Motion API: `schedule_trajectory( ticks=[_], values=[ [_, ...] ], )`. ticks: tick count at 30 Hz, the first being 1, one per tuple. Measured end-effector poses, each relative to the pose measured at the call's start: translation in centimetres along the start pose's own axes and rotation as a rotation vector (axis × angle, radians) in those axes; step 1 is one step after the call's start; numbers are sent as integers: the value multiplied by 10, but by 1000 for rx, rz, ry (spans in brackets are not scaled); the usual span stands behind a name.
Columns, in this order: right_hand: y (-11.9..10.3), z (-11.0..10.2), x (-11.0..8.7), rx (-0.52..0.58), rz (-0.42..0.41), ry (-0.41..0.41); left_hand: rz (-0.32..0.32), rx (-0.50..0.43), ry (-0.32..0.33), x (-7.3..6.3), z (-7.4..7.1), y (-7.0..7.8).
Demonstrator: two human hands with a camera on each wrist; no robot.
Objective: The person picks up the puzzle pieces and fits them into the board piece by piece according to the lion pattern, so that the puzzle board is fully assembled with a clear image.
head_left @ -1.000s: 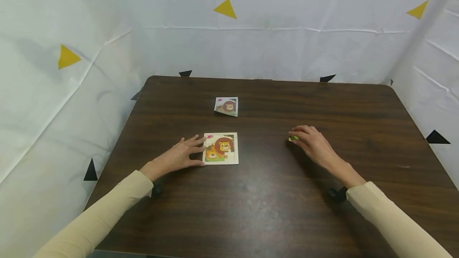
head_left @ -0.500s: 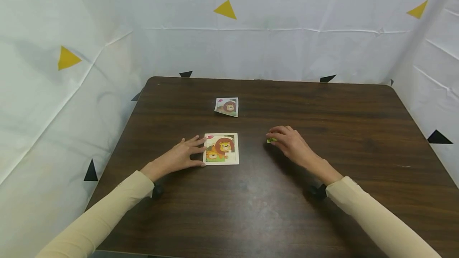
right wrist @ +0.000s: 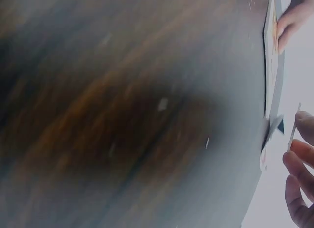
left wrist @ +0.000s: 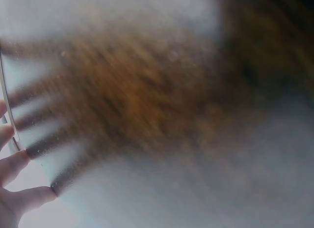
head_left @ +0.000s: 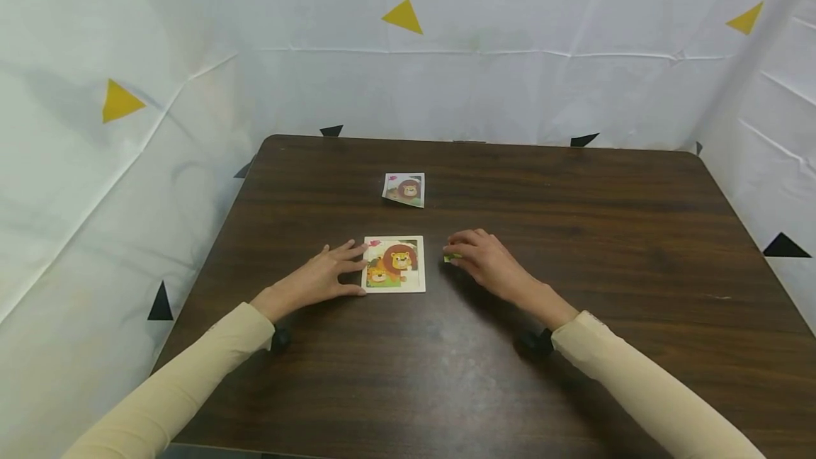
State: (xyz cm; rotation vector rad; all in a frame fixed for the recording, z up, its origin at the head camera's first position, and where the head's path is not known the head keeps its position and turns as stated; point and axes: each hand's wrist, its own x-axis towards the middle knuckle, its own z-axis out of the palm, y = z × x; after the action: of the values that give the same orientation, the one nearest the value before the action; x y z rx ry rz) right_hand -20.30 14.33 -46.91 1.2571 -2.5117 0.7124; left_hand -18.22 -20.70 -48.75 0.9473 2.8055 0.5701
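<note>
A square jigsaw puzzle [head_left: 390, 268] with a pale frame lies on the brown table, showing a lion and a smaller animal. At its lower right a bare pale gap shows. My left hand [head_left: 326, 276] rests at the puzzle's left edge, fingers spread and fairly straight, fingertips on the frame. Just right of the puzzle, my right hand [head_left: 487, 261] pinches a small green puzzle piece [head_left: 450, 258] between thumb and fingers. In the right wrist view the thin puzzle piece [right wrist: 293, 129] is seen edge-on, raised over the table.
Behind the puzzle lies a small picture card [head_left: 404, 190] with a similar lion, one corner curled up. The dark wooden table [head_left: 605, 232] has white sheets [head_left: 484, 91] hanging around it, marked with yellow and black triangles.
My right hand has moved left across the table with the puzzle piece, coming close to the puzzle's right edge. The left hand and the puzzle have stayed in place.
</note>
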Motion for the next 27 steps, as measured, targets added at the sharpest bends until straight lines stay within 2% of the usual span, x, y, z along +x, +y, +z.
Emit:
schedule_trajectory(
  ticks=[19, 27],
  values=[
    [-25, 38, 25, 32, -93, -93, 17, -2, 26, -1, 1, -2],
    [-36, 45, 29, -13, -63, -185, -5, 4, -3, 0, 1, 0]
  ],
)
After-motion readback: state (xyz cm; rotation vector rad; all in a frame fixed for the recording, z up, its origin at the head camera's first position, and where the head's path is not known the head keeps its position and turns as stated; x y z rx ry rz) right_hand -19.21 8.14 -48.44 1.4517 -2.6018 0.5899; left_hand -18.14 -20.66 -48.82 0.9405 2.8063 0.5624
